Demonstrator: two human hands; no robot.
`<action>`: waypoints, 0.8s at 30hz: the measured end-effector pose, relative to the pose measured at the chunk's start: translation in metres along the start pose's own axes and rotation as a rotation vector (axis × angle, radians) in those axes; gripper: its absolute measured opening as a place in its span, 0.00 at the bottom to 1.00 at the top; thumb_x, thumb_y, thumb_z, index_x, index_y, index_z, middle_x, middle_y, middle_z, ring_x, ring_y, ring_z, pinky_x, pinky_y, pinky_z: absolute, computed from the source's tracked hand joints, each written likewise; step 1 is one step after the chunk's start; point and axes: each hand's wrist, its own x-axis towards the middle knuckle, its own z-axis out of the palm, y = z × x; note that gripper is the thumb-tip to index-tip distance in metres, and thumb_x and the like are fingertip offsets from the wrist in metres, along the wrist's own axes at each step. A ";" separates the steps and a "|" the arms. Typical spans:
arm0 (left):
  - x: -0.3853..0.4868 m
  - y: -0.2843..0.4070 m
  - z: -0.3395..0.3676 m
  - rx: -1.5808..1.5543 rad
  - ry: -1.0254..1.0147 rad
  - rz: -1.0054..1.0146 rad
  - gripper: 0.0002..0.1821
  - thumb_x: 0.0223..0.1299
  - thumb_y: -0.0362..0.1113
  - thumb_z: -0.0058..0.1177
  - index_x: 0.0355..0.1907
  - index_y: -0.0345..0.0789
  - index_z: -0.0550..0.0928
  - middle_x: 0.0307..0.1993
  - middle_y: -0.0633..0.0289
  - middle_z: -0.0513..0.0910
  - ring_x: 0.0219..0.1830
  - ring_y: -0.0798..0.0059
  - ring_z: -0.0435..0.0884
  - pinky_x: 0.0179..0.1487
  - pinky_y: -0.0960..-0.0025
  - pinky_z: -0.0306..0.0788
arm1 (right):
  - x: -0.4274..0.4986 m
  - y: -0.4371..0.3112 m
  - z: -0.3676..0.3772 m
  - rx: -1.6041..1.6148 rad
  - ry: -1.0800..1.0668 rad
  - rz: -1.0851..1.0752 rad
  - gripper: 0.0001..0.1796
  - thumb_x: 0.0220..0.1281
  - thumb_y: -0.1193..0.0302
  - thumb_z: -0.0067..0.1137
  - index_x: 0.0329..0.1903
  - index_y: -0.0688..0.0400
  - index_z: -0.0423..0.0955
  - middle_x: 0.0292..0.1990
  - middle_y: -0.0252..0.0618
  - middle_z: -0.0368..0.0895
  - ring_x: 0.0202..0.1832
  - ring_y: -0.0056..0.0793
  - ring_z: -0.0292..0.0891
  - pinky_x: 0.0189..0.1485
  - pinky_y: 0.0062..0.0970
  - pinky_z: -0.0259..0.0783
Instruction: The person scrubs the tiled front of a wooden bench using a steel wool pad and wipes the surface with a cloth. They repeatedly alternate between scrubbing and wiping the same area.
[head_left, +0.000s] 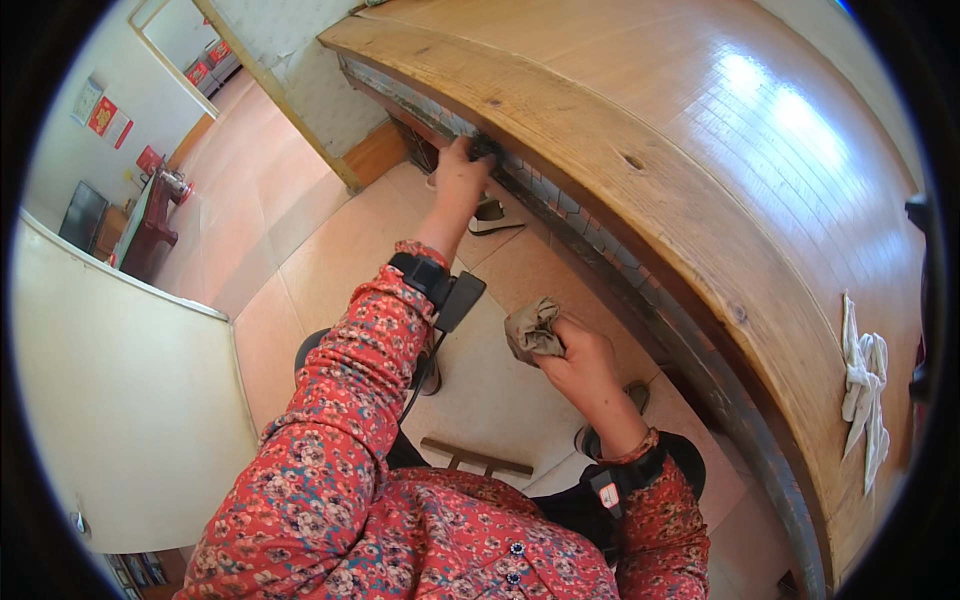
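My left hand (459, 174) reaches up to the bed-like platform's side. Its fingers are closed on a dark, bristly-looking scrubbing pad (486, 145), which is at the narrow dark ledge (592, 251) beneath the wooden edge board. Whether the pad is steel wool or a brush cannot be told. In my right hand (583, 352) is a crumpled grey-brown cloth (534, 330), held above the floor and apart from the ledge. Grey hexagonal tiles (566, 204) line the strip between the board and the ledge.
The wooden edge board (600, 142) curves along the right, beside a glossy platform top (697, 120). A knotted white cloth (866, 397) lies there. Shoes (491, 214) stand on the floor under the ledge. A pale door (127, 390) is at left, with a doorway beyond.
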 end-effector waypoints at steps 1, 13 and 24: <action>-0.005 0.006 0.012 0.068 0.055 0.122 0.16 0.46 0.32 0.57 0.40 0.30 0.78 0.33 0.48 0.78 0.36 0.59 0.79 0.37 0.64 0.73 | -0.001 0.000 -0.003 -0.034 -0.013 0.026 0.12 0.47 0.69 0.58 0.36 0.59 0.75 0.35 0.43 0.78 0.38 0.47 0.76 0.39 0.37 0.72; -0.040 0.008 0.027 0.144 0.002 0.112 0.12 0.47 0.28 0.59 0.37 0.28 0.77 0.31 0.55 0.80 0.25 0.71 0.80 0.26 0.69 0.73 | -0.011 -0.002 -0.012 -0.373 -0.340 -0.037 0.11 0.45 0.66 0.57 0.30 0.59 0.76 0.30 0.47 0.79 0.36 0.47 0.77 0.39 0.40 0.71; -0.095 0.022 0.065 0.153 -0.259 0.464 0.14 0.42 0.34 0.61 0.34 0.31 0.79 0.33 0.50 0.80 0.37 0.55 0.80 0.41 0.63 0.73 | -0.008 0.006 0.002 -0.472 -0.590 -0.081 0.11 0.42 0.69 0.54 0.31 0.58 0.77 0.28 0.49 0.79 0.36 0.48 0.77 0.39 0.41 0.72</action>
